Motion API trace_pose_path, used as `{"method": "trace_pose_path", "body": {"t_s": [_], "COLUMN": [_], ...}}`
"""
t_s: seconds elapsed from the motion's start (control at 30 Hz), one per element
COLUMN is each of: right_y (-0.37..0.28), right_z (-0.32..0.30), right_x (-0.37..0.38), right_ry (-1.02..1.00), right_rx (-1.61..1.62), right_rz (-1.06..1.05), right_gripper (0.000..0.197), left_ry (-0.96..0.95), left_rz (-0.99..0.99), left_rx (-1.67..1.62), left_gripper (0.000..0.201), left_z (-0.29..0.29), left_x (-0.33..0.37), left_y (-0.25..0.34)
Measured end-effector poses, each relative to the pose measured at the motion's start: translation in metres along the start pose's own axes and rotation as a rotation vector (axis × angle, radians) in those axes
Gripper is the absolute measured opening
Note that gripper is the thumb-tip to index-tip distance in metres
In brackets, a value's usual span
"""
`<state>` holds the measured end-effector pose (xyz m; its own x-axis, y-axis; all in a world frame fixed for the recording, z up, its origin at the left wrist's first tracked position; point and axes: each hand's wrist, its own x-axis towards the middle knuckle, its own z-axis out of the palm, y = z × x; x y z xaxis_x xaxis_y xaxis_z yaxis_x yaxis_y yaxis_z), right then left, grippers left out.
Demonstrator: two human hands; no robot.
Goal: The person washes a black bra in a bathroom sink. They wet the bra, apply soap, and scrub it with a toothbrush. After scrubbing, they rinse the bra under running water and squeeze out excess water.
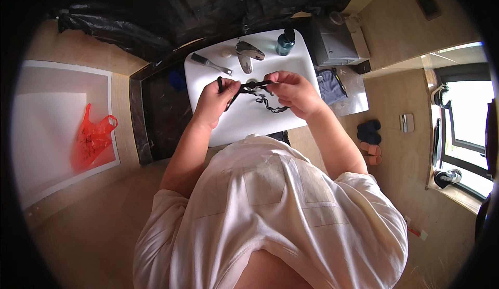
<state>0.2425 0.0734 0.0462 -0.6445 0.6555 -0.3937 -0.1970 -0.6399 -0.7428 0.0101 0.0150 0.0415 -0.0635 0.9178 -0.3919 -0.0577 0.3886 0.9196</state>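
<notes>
A long black cord, much like a shoelace point(255, 84), stretches between my hands over the white sink point(218, 128). My left hand point(212, 103) pinches one part between thumb and fingers, and a short loop sticks up beside the thumb. My right hand point(296, 95) grips another part with its fingertips. Below the stretched part, a twisted length hangs in a loose curve above the basin. Beyond my hands stands the metal faucet point(244, 57). At the sink's back left lies a brush point(210, 63), and a teal bottle with a dark cap point(284, 44) stands at the back right.
To the left, a red plastic bag point(93, 141) sits in a white recess. Right of the sink are a grey box point(332, 42) and a folded grey-blue cloth point(331, 86). Slippers point(369, 131) lie on the floor, and shoes point(447, 178) rest by the window.
</notes>
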Motion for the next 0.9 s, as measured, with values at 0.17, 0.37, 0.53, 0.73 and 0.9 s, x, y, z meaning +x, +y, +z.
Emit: {"method": "trace_pose_path", "body": {"t_s": [0.17, 0.37, 0.53, 0.73, 0.9], "right_y": [-0.014, -0.013, -0.024, 0.013, 0.012], "right_z": [-0.017, -0.029, -0.007, -0.023, -0.025], "right_x": [-0.008, -0.011, -0.018, -0.009, -0.006], "right_ry": [-0.014, -0.026, -0.334, 0.128, 0.371], "right_rx": [0.259, -0.296, -0.926, -1.595, -1.523], "right_rz": [-0.022, -0.083, 0.189, -0.118, -0.328], "right_gripper": [0.007, 0.007, 0.029, 0.046, 0.042], "left_ry": [0.281, 0.385, 0.362, 0.08, -0.187], "left_rz": [0.119, 0.124, 0.055, -0.005, 0.03], "left_rx": [0.256, 0.125, -0.043, -0.189, -0.036], "left_gripper": [0.023, 0.021, 0.018, 0.013, 0.006], "left_z": [-0.017, -0.024, -0.027, -0.033, -0.046], "left_x": [0.013, 0.026, 0.019, 0.016, 0.019], "left_y": [-0.019, -0.035, -0.026, -0.026, -0.039]}}
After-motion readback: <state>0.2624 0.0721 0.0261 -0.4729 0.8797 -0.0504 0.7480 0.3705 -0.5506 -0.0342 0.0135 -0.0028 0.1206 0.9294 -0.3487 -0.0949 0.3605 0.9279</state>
